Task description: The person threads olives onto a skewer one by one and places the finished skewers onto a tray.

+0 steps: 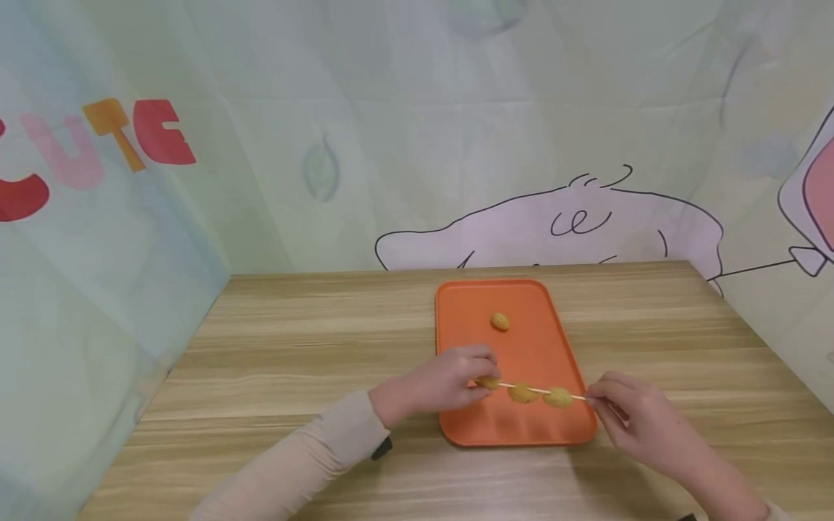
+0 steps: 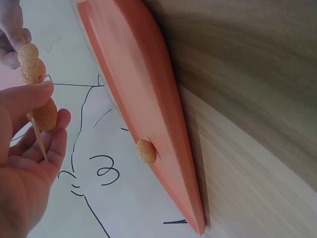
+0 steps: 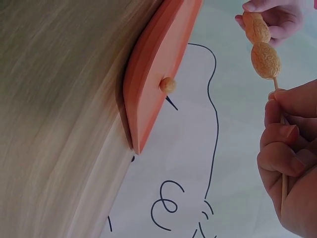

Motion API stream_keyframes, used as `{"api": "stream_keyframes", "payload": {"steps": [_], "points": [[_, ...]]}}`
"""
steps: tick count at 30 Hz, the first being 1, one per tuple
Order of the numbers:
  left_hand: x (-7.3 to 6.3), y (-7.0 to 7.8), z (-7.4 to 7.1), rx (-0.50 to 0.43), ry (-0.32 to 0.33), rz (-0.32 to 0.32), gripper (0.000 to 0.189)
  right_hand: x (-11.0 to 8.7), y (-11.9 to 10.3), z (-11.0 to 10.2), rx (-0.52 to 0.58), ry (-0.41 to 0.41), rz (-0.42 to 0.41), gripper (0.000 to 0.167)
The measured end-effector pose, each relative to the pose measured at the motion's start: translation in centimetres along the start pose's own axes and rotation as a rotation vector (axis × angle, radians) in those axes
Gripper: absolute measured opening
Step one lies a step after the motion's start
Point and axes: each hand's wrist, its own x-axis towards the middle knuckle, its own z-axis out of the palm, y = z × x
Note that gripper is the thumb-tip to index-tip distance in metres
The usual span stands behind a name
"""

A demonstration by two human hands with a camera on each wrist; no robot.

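From here I see a thin pale skewer (image 1: 578, 397) threaded through three rough, oval, yellow-brown pieces (image 1: 523, 394), suspended crosswise above the orange tray (image 1: 528, 356).

I take this for a small screened-off set, perhaps for filming; what building surrounds it I cannot tell. Below my grip spreads a wood-grain tabletop (image 1: 293, 340). Straight beyond it hangs a creased, cloth-like pale green backdrop (image 1: 260, 130), printed with a cartoon figure (image 1: 521, 224). The printed screening turns along both table sides: bright "CUTE" letters (image 1: 164, 132) far to my grip's left, a balloon-like drawing (image 1: 822, 188) to its right.
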Motion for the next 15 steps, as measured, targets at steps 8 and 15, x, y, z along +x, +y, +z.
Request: {"api": "stream_keyframes", "payload": {"steps": [8,15], "points": [[0.5,0.0,0.2,0.054,-0.004,0.025,0.011,-0.4,0.1,-0.2,-0.002,-0.014,0.034,0.023],[1.4,-0.2,-0.2,0.067,-0.014,-0.013,0.017,-0.3,0.4,-0.9,-0.048,0.013,0.039,0.036]]}}
